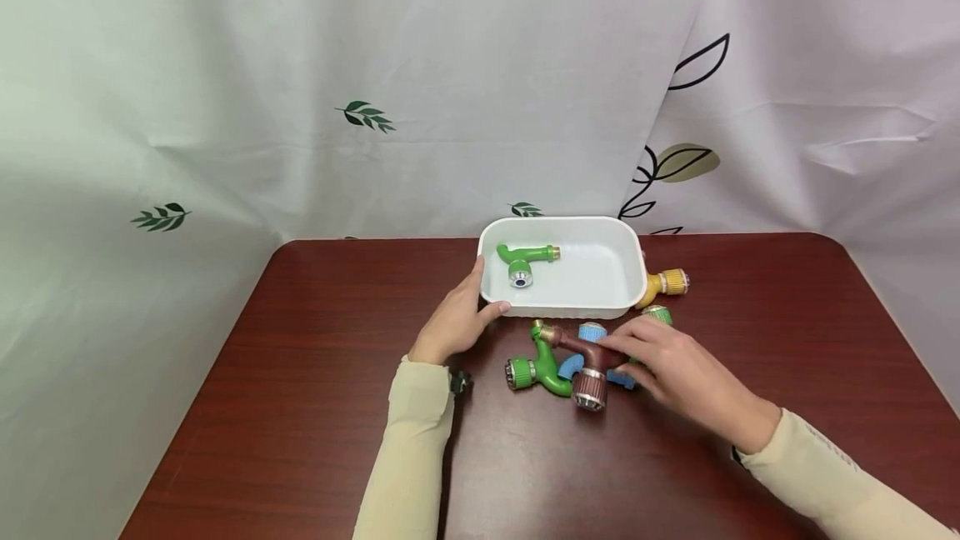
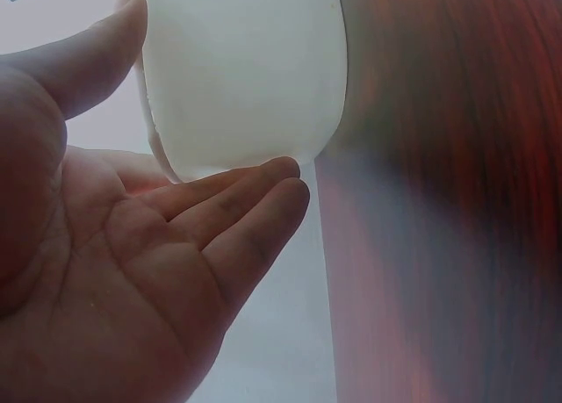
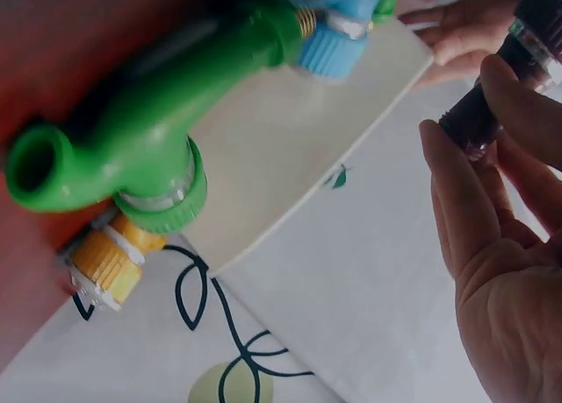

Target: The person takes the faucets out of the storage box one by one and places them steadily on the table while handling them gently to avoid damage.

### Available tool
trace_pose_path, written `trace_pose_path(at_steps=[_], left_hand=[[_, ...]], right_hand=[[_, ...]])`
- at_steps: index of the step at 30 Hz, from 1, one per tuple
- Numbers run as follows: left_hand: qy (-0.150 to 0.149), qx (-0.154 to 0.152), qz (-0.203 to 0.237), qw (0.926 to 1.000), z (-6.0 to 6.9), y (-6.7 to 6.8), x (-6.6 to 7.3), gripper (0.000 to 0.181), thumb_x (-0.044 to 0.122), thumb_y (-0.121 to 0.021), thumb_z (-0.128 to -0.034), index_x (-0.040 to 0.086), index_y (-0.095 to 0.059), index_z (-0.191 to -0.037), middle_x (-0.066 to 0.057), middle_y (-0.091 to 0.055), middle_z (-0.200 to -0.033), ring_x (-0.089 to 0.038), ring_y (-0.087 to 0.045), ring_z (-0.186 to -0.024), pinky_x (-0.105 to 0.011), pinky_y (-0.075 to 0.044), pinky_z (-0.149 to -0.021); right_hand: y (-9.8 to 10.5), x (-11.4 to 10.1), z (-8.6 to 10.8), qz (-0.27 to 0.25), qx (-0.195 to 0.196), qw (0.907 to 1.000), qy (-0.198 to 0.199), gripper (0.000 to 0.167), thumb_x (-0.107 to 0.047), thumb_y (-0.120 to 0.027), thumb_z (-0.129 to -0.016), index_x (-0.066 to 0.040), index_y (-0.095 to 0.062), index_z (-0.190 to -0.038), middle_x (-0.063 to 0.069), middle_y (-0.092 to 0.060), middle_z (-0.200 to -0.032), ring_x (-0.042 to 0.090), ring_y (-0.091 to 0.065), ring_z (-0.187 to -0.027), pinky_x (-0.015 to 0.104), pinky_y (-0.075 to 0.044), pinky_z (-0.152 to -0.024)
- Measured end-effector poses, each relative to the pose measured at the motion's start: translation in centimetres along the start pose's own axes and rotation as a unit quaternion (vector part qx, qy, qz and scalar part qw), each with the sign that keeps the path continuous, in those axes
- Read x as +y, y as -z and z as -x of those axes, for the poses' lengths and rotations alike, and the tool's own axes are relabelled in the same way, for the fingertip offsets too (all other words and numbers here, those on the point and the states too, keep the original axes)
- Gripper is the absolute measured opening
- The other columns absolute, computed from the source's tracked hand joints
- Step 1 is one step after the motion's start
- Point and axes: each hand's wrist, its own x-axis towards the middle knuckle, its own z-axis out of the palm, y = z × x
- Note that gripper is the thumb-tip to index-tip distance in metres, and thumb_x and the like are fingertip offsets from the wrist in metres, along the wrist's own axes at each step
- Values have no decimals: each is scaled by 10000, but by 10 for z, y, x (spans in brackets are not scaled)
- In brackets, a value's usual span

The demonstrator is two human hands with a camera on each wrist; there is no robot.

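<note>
My right hand (image 1: pixel 678 365) pinches a dark brown tap (image 1: pixel 592 361) by one end, raised over the other taps; the right wrist view shows thumb and fingers on its dark end (image 3: pixel 474 122). A white plastic tub (image 1: pixel 558 311) stands at the back of the table, with one green tap (image 1: pixel 525 255) lying inside on the left. Against the tub's left front corner rests my left hand (image 1: pixel 457 315), fingers straight along the end wall and thumb at the front rim. In the left wrist view those fingers (image 2: pixel 255 236) touch the tub's wall (image 2: pixel 246 78).
In front of the tub lie a green tap (image 1: pixel 543 369) and blue tap parts (image 1: pixel 592 332), partly covered by the brown one. Another green tap (image 3: pixel 158 113) and a yellow tap (image 1: pixel 667 283) lie at the tub's right. Behind the table hangs a white leaf-printed cloth (image 1: pixel 450 65).
</note>
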Motion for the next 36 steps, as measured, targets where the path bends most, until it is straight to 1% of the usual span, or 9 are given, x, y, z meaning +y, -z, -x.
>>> trace_pose_path(at_steps=[5,12,18,22,24,25,29,31,36], left_hand=[[41,-14,14,10000,1,0,1,886,358,-620,-1007,28,-64,-1613,-167,-217,-1643,-277,-279,-1487,-443,-300,-1175],[12,1,54,10000,2,1,1,889,352,-626,-1004,22,-67,-1611,-172,-219,-1641,-286,-280,-1486,-453,-306,-1171],[7,-3,39,10000,1,0,0,891,352,-628,-1002,17,-69,-1610,-179,-228,-1636,-288,-291,-1481,-448,-305,-1172],[-3,-3,25,10000,0,0,-1,887,358,-624,-1004,24,-71,-1612,-171,-223,-1639,-282,-284,-1483,-440,-297,-1177],[-21,-5,30,10000,0,0,-1,886,357,-623,-1005,22,-70,-1611,-174,-220,-1639,-285,-283,-1484,-443,-299,-1176],[-16,-5,32,10000,0,0,-1,885,359,-620,-1006,25,-69,-1611,-171,-218,-1640,-282,-281,-1484,-443,-298,-1176],[-16,-14,9,10000,0,0,-2,886,358,-618,-1007,20,-64,-1611,-177,-218,-1638,-289,-279,-1485,-448,-299,-1175],[-20,-18,-7,10000,0,0,-2,889,359,-620,-1006,18,-64,-1611,-181,-223,-1637,-292,-283,-1484,-448,-299,-1175],[-14,-23,-20,10000,-1,0,-2,892,362,-621,-1005,20,-62,-1611,-181,-232,-1635,-287,-291,-1480,-440,-301,-1174]], right_hand=[[-7,-5,7,-130,-70,9994,313,418,25,-874,-686,-66,-751,-1075,-49,-632,-1000,114,-589,-897,291,-539,-720],[-13,-12,14,-328,-281,9974,582,453,19,-838,-690,-88,-741,-1119,-58,-617,-1043,109,-579,-972,235,-501,-819],[-16,-18,17,-343,-478,9951,794,471,2,-852,-686,-109,-736,-1129,-66,-593,-1051,100,-531,-966,206,-483,-787],[-18,-22,19,-190,-583,9943,877,465,-17,-869,-681,-116,-731,-1113,-62,-596,-1057,115,-543,-988,227,-500,-800],[-19,-24,20,-126,-612,9940,898,455,-18,-874,-674,-120,-728,-1092,-58,-598,-1059,122,-556,-1008,274,-521,-839],[-20,-25,20,-105,-637,9941,874,440,-26,-874,-678,-122,-730,-1082,-61,-597,-1057,118,-559,-1010,278,-523,-841],[-27,-29,21,-46,-798,9928,888,413,-47,-879,-682,-125,-740,-1064,-54,-586,-1024,95,-559,-955,273,-538,-786],[-30,-31,23,-4,-910,9921,864,391,-68,-876,-697,-129,-749,-1062,-53,-580,-1003,83,-547,-922,231,-520,-720],[-36,-32,24,87,-1073,9913,758,342,-83,-862,-733,-127,-759,-1056,-51,-582,-975,70,-527,-900,213,-509,-700]])
